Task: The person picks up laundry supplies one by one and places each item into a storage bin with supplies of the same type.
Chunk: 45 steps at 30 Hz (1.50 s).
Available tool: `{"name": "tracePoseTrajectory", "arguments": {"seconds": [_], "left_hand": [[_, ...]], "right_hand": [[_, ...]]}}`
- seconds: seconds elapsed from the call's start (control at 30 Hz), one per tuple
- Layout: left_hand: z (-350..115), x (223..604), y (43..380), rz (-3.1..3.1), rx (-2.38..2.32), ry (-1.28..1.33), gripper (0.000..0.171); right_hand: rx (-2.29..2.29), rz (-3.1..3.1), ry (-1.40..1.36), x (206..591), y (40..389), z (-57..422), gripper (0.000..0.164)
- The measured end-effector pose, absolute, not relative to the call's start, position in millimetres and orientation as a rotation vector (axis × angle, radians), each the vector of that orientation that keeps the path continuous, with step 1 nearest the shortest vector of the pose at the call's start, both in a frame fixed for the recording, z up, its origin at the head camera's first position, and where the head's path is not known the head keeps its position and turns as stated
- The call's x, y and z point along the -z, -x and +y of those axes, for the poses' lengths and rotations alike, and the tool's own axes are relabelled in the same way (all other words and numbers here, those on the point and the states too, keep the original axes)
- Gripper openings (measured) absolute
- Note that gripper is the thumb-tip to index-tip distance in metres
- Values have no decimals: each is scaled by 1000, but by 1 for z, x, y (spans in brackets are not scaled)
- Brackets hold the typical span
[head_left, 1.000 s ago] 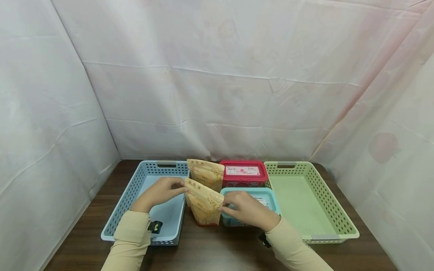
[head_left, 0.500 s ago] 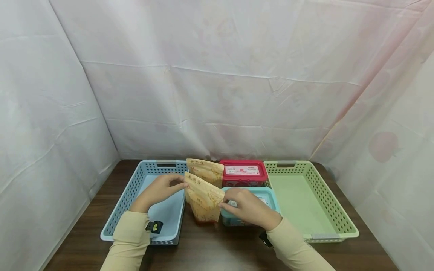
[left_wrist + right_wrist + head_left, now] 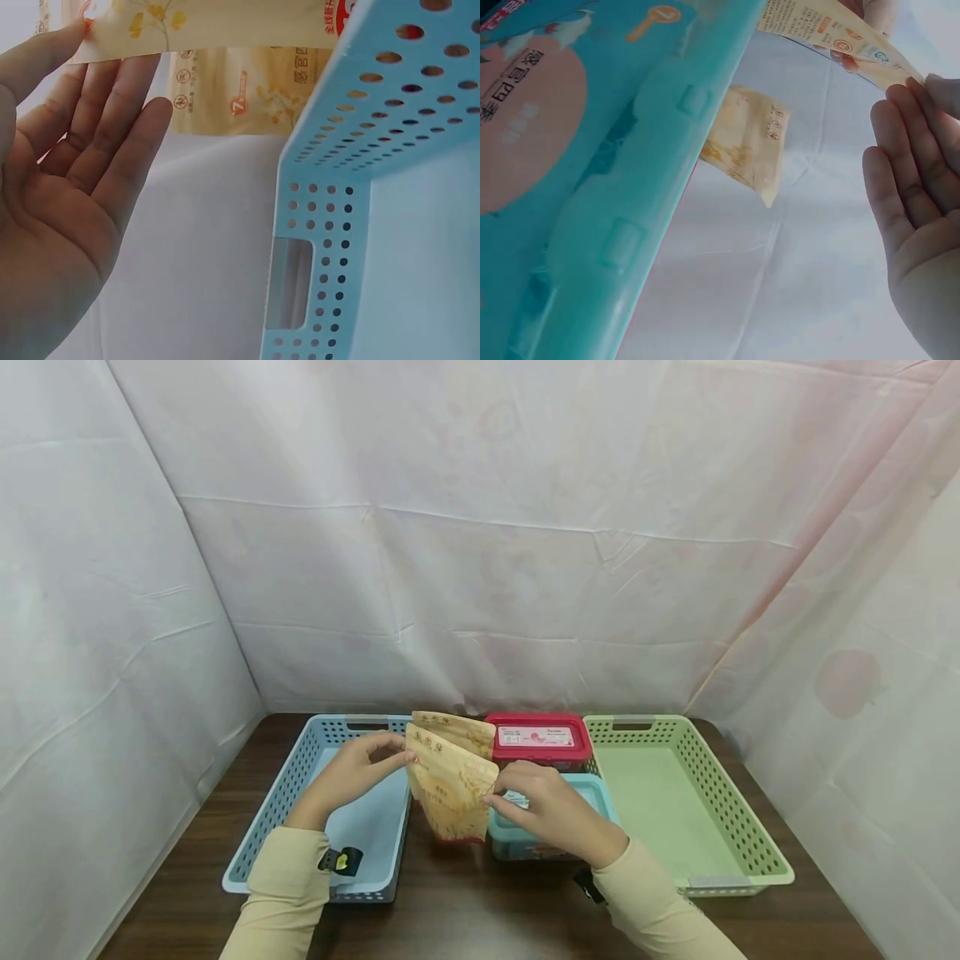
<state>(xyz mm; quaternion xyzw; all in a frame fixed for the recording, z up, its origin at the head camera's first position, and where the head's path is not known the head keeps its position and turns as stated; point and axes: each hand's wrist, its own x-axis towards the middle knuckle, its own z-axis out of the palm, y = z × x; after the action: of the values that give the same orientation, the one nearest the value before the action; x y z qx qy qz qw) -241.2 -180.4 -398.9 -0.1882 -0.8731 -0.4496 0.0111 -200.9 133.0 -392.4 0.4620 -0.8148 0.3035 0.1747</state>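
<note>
Upright between the two baskets is a yellow pouch [image 3: 450,793] with a red bottom edge. My left hand [image 3: 352,785] pinches its upper left corner between thumb and fingers. The upper right corner is pinched by my right hand [image 3: 551,810]. A matching yellow pouch [image 3: 457,729] stands right behind, mostly hidden by the front one. Under and beside my right hand lies a teal lidded box [image 3: 592,792], partly covered by that hand. In the right wrist view the teal box [image 3: 592,180] looms close, left of my right hand [image 3: 930,195].
A blue perforated basket [image 3: 300,781] stands at the left, under my left forearm. At the right is a green perforated basket [image 3: 716,785]. A red lidded box [image 3: 540,737] sits behind the teal one. White cloth [image 3: 480,577] hangs around the dark wooden table [image 3: 465,918].
Both hands have raised the front pouch, its bottom edge shifting up and away from the table's front. It now covers more of the pouch behind.
</note>
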Motion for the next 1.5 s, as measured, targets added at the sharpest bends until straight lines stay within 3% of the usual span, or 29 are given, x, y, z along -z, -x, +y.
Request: {"name": "tracePoseTrajectory", "arguments": {"seconds": [1.03,1.5], "left_hand": [[-184,393,237,-2584,1621,410,35],[-188,392,230,-2556,1648,402,35]], "right_hand": [[-899,-2215,-1212,380,210,127,12],[-1241,-2389,-1047,381,211,123,7]]}}
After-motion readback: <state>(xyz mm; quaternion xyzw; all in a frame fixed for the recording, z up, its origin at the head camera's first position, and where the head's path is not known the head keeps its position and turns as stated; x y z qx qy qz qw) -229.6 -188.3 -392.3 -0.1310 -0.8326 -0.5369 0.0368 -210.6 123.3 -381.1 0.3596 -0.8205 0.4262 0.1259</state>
